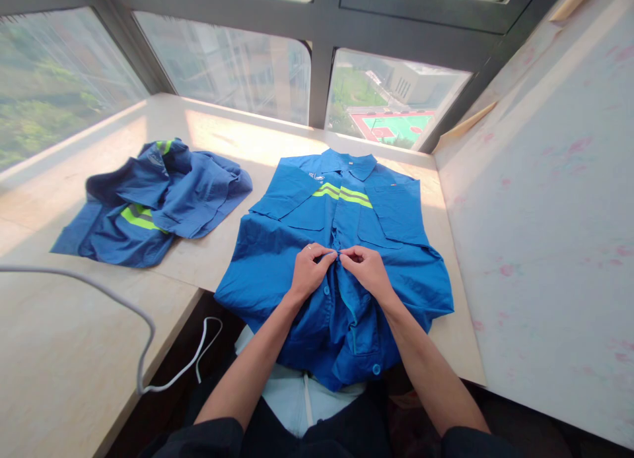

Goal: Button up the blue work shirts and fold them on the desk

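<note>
A bright blue work shirt (297, 260) with yellow-green reflective stripes lies front up on the pale window ledge (208, 141), collar toward the window, its hem hanging over the near edge. My left hand (310, 272) and my right hand (365, 268) meet at the shirt's front placket near the middle. Both are closed in a pinch on the placket fabric, fingertips almost touching. A blue button shows just below my left hand.
A second, darker blue shirt (153, 204) with reflective stripes lies crumpled on the ledge to the left. A white cable (123, 306) runs over the left counter and hangs off its edge. A pale wall panel (545, 233) stands close on the right. Windows run along the far side.
</note>
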A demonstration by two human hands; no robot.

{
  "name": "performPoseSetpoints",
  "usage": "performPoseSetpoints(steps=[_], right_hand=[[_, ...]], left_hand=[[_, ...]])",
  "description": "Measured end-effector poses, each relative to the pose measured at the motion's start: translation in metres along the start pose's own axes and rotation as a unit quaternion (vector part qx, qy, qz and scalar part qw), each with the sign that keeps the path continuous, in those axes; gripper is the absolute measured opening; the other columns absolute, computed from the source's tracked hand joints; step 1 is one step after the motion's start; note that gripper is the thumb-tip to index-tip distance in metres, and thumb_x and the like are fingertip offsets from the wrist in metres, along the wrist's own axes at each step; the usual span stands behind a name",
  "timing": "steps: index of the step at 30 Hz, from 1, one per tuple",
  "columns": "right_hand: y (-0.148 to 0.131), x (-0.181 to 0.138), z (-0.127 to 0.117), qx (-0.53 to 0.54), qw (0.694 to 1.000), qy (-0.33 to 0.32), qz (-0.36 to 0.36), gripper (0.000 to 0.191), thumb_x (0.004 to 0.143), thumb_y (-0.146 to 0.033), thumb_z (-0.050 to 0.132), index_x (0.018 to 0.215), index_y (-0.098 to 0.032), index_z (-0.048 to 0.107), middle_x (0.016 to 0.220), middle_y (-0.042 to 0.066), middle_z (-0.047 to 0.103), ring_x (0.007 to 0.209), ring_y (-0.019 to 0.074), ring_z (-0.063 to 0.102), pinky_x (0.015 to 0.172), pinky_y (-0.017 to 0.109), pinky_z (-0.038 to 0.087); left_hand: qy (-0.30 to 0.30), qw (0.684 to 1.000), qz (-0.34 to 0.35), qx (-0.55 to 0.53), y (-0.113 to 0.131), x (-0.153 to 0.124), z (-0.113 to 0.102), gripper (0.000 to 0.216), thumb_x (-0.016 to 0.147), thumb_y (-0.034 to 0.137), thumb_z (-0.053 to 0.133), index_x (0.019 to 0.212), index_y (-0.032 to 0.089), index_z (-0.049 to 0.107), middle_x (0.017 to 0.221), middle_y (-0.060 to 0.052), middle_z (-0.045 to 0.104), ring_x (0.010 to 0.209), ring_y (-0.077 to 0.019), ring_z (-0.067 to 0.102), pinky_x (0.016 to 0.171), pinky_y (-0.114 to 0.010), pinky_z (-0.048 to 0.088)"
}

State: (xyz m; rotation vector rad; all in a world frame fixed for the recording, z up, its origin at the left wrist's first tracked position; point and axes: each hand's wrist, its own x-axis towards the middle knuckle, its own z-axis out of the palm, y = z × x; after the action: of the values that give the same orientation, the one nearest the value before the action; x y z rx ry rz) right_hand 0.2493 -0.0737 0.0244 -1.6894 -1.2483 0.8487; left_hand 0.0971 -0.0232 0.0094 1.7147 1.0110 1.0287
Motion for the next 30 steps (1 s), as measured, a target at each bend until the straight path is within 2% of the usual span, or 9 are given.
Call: performPoseSetpoints(steps=[6,14,18,22,27,30], right_hand=[[-0.002,0.001,0.002,-0.002,1.000,0.007,0.030,0.023,0.073,-0.036,0.061,0.076,-0.016,0.071,0.069,0.003,0.069,0.059,0.0155,0.058,0.055,0.026,0.043],[0.000,0.002,-0.009,-0.040,0.998,-0.041,-0.028,0.022,0.075,-0.032,0.058,0.082,-0.018,0.073,0.070,0.002,0.070,0.062,0.0168,0.061,0.060,0.027,0.045],[0.004,0.005,-0.019,-0.021,0.996,-0.084,-0.033,0.026,0.076,-0.037,0.062,0.086,-0.018,0.075,0.079,0.004,0.074,0.070,0.0193,0.064,0.066,0.029,0.049],[0.007,0.007,-0.023,0.008,0.995,-0.096,-0.020,0.031,0.075,-0.044,0.066,0.088,-0.018,0.076,0.083,0.005,0.075,0.073,0.0206,0.066,0.068,0.031,0.051],[0.008,0.008,-0.023,0.044,0.994,-0.095,-0.001,0.035,0.073,-0.049,0.069,0.086,-0.018,0.075,0.081,0.005,0.074,0.071,0.0197,0.065,0.065,0.029,0.050],[0.011,0.009,-0.022,0.062,0.994,-0.089,0.004,0.034,0.072,-0.051,0.071,0.082,-0.018,0.074,0.078,0.004,0.073,0.068,0.0183,0.063,0.062,0.028,0.049]], left_hand=[[0.009,1.000,0.020,0.001,-0.001,-0.003,0.003,0.010,0.083,0.025,0.068,0.081,0.021,0.076,0.080,-0.003,0.073,0.080,-0.0180,0.064,0.078,-0.033,0.050],[0.017,0.999,0.033,0.023,-0.001,-0.003,0.004,0.010,0.085,0.023,0.066,0.081,0.021,0.075,0.080,-0.003,0.071,0.081,-0.0176,0.063,0.079,-0.033,0.049],[0.015,0.999,0.032,0.028,-0.001,-0.004,0.005,0.011,0.086,0.023,0.065,0.080,0.021,0.073,0.080,-0.003,0.071,0.081,-0.0173,0.063,0.079,-0.032,0.049],[0.016,0.999,0.035,0.020,-0.001,-0.004,0.002,0.009,0.086,0.026,0.065,0.086,0.021,0.073,0.083,-0.003,0.070,0.079,-0.0160,0.063,0.076,-0.030,0.050],[-0.009,0.995,0.088,0.047,-0.001,-0.007,0.001,0.015,0.089,0.027,0.061,0.092,0.022,0.074,0.090,-0.006,0.073,0.087,-0.0185,0.065,0.083,-0.034,0.051],[-0.017,0.990,0.112,0.083,-0.002,-0.009,0.002,0.020,0.086,0.034,0.066,0.099,0.021,0.075,0.094,-0.008,0.073,0.089,-0.0202,0.065,0.084,-0.035,0.051]])
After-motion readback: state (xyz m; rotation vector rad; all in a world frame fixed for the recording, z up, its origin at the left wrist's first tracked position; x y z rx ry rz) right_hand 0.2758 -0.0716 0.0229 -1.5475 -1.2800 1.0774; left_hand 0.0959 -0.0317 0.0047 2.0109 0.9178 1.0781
